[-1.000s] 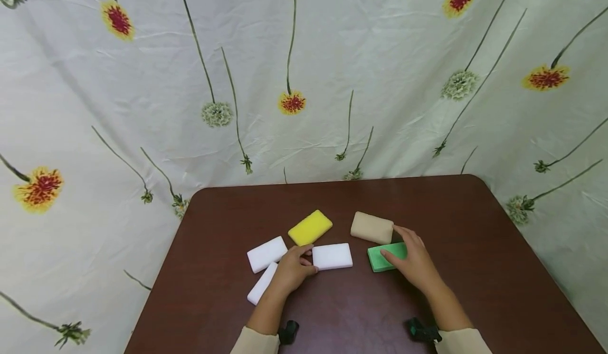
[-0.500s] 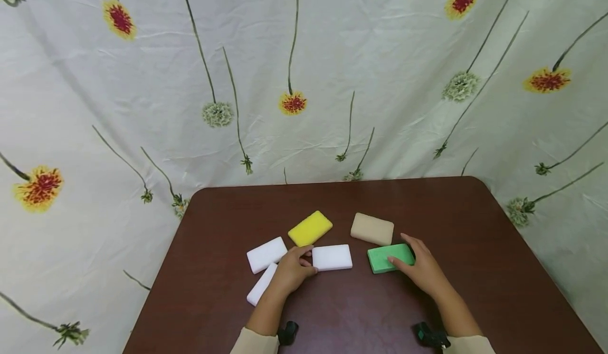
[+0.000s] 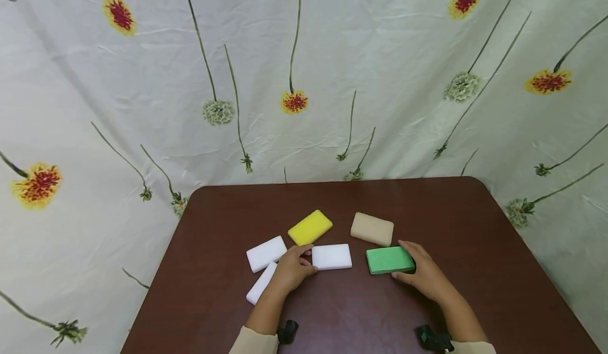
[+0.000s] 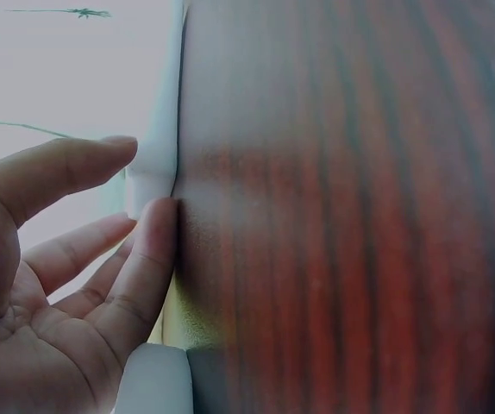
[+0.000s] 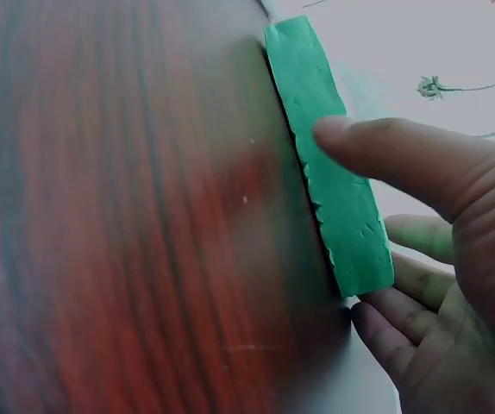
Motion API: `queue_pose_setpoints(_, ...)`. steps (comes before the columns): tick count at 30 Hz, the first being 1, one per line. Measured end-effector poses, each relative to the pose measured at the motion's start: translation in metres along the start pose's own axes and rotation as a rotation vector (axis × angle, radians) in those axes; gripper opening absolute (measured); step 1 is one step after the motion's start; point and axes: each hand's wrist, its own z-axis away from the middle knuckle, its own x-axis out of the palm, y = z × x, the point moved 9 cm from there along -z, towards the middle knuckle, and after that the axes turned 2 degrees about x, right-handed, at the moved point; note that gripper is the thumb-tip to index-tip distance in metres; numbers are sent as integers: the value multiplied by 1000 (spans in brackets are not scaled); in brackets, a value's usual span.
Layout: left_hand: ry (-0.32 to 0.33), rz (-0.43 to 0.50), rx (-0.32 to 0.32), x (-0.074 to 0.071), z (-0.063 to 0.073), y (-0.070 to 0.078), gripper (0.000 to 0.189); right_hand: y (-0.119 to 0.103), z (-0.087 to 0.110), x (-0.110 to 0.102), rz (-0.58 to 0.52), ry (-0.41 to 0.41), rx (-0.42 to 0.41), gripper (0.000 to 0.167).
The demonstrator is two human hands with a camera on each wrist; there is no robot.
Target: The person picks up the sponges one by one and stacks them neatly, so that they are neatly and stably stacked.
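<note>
Green block [image 3: 390, 260] sits gripped between wide-set fingers of the right hand [image 3: 424, 275]; left hand [image 3: 292, 270], half-curled, touches a white block [image 3: 332, 257], hold unclear

Between left hand [image 3: 291, 269] and right hand [image 3: 424, 272], the near worktop [image 3: 356, 309] offers a wide way through; farther in, only a narrow gap parts the rightmost white sponge [image 3: 332, 257] from the green sponge [image 3: 387, 260], the beige sponge [image 3: 372, 228] close behind.

The table [image 3: 351, 312] (reddish brown) carries six blocks [image 3: 331, 257].
</note>
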Motion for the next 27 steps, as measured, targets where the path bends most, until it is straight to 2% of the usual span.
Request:
queue_pose_setpoints(13, -5, 4, -15, 0, 2, 0, 61, 0, 3, -3, 63, 1, -10, 70)
queue_pose_setpoints(20, -5, -3, -22, 0, 1, 0, 61, -1, 3, -4, 35, 4, 8, 69)
queue_pose_setpoints(27, -7, -29, -28, 1, 0, -1, 65, -5, 2, -2, 16, 26, -28, 69)
